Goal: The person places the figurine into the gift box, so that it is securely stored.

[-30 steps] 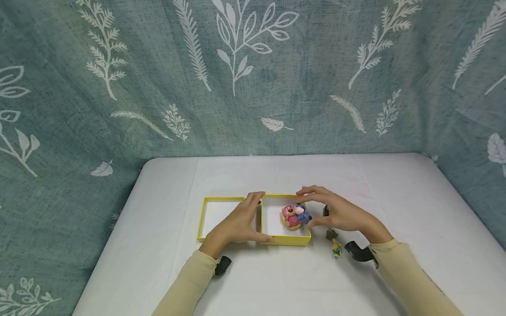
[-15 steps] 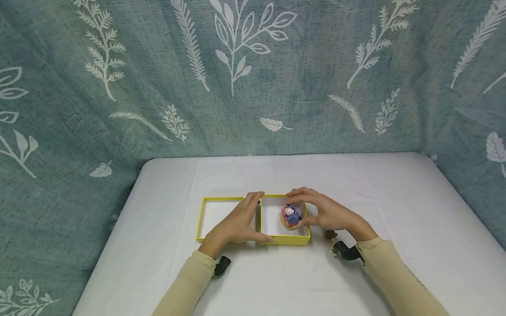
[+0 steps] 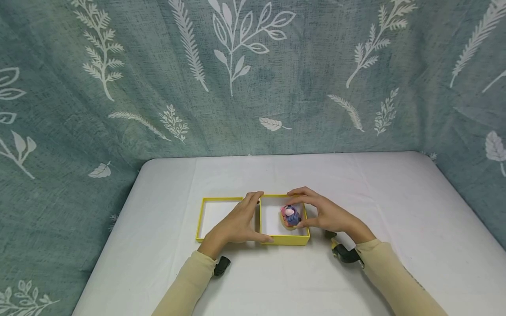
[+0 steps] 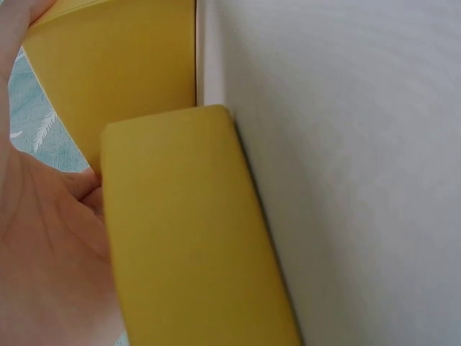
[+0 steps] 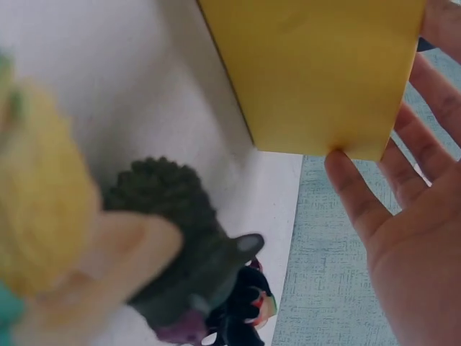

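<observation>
A yellow box (image 3: pixel 284 240) with a white inside stands mid-table in the head view. My left hand (image 3: pixel 235 224) grips its left side, thumb at the front wall and fingers at the back rim. Inside the box, towards its right, a pink bear figurine (image 3: pixel 283 210) sits on a tan base, partly covered by a blue donkey figurine (image 3: pixel 292 218). My right hand (image 3: pixel 328 213) reaches over the right wall and holds the blue figurine between thumb and fingers. In the right wrist view the yellow wall (image 5: pixel 324 79) hides most of what this hand holds.
A shallow yellow-rimmed lid or tray (image 3: pixel 199 219) lies left of the box, partly behind my left hand. Under my right wrist lies a brown-headed figurine (image 5: pixel 173 238) with yellow and green parts; a small black figure (image 5: pixel 245 306) is beyond it. A patterned curtain (image 3: pixel 253 87) hangs behind the table.
My right hand has moved left with the blue figurine, bringing it in front of the pink bear. It has held nearly still over the last half second. My left hand stays on the box.
</observation>
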The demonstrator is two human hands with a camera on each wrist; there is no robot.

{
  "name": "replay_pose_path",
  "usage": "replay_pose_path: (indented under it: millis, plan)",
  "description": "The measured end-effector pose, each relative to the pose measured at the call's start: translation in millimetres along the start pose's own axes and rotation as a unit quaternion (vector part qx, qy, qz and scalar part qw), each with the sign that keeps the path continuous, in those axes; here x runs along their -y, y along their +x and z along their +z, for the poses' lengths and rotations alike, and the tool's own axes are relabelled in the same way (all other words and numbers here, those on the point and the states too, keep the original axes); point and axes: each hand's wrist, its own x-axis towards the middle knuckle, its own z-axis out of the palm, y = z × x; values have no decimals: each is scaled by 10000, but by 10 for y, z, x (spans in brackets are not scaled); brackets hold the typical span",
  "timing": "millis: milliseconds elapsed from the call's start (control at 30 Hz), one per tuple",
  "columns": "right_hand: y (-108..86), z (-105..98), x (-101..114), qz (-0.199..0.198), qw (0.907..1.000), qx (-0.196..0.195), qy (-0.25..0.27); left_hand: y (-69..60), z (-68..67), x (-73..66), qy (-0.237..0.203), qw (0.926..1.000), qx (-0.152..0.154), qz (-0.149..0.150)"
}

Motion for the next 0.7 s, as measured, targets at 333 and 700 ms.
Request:
replay_pose_path:
  millis: [333, 700]
  plan:
    - [17, -15, -23, 84, 9998, 153, 110, -3, -3, 6, 14, 9999, -64, 119]
    - [8, -31, -22, 285, 9987, 310, 278, 0, -12, -5, -14, 10000, -15, 30]
